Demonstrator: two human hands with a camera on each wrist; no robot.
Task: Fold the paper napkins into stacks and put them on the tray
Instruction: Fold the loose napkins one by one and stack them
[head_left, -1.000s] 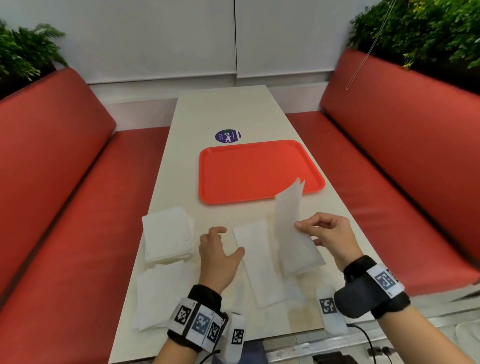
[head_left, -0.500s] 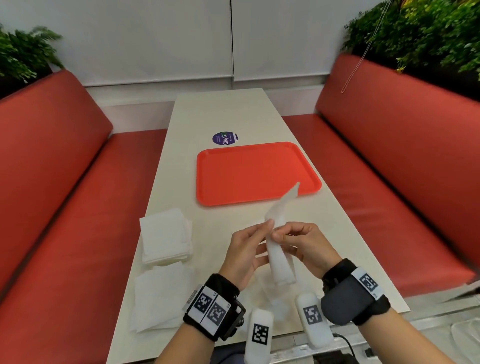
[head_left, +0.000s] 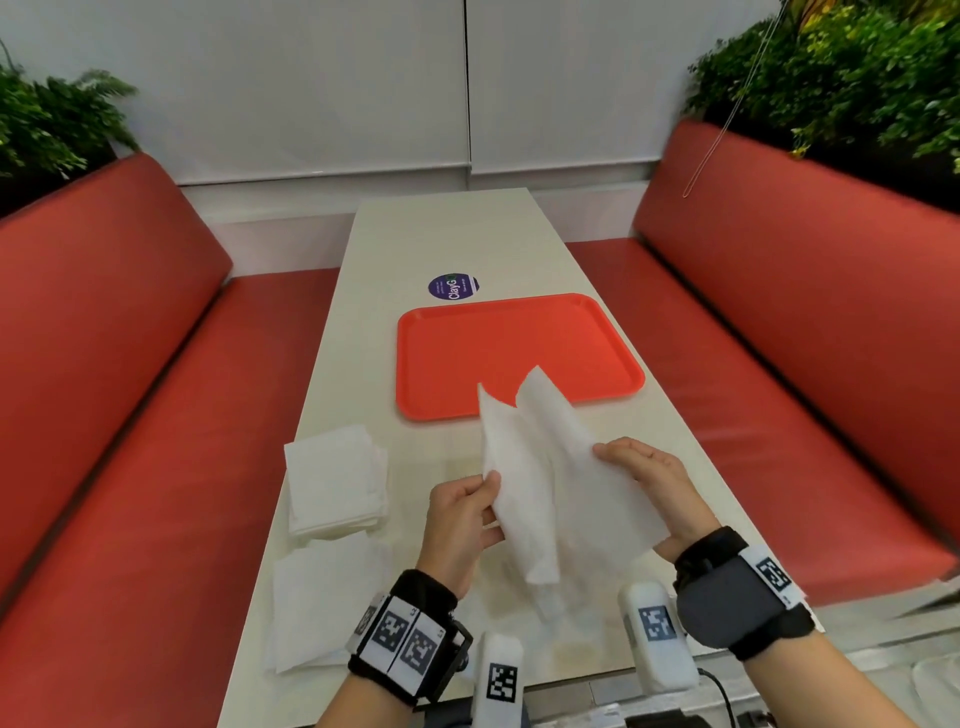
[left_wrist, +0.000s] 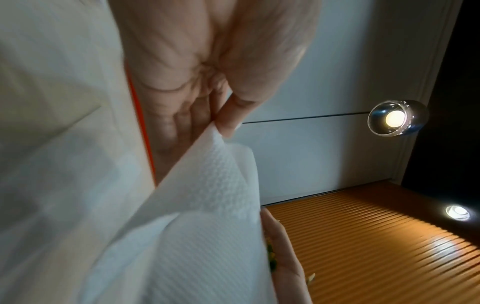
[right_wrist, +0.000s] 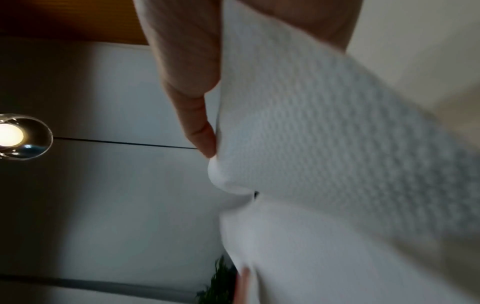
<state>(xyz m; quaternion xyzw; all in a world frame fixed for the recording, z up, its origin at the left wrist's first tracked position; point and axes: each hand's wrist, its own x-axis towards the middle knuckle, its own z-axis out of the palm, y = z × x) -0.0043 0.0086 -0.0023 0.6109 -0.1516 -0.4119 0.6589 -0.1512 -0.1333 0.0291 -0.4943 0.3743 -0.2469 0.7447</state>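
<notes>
Both hands, left hand (head_left: 460, 512) and right hand (head_left: 652, 483), pinch one napkin (head_left: 545, 467) by opposite edges above the table (head_left: 457, 234), near the tray (head_left: 519, 317). Thin, limp, tears easily; grip corners lightly.

So, counting it all up: one orange tray (head_left: 519, 358) on the counter (head_left: 447, 239), one round purple sticker (head_left: 453, 286) just past it, and two heaps of white napkins at the left edge, a folded stack (head_left: 335, 478) and a looser flat bunch (head_left: 322, 603) nearer the person, though I can't tell how many sheets are in either. There's one napkin (head_left: 540, 478) up in the air between two hands, left hand (head_left: 460, 519) and right hand (head_left: 657, 488). Also two red bench seats, one per side (head_left: 104, 415) (head_left: 805, 338), two leafy plants (head_left: 57, 124) (head_left: 841, 78) behind them, and two ceiling lights (left_wrist: 396, 118) (left_wrist: 458, 211) in the left wrist view.
</notes>
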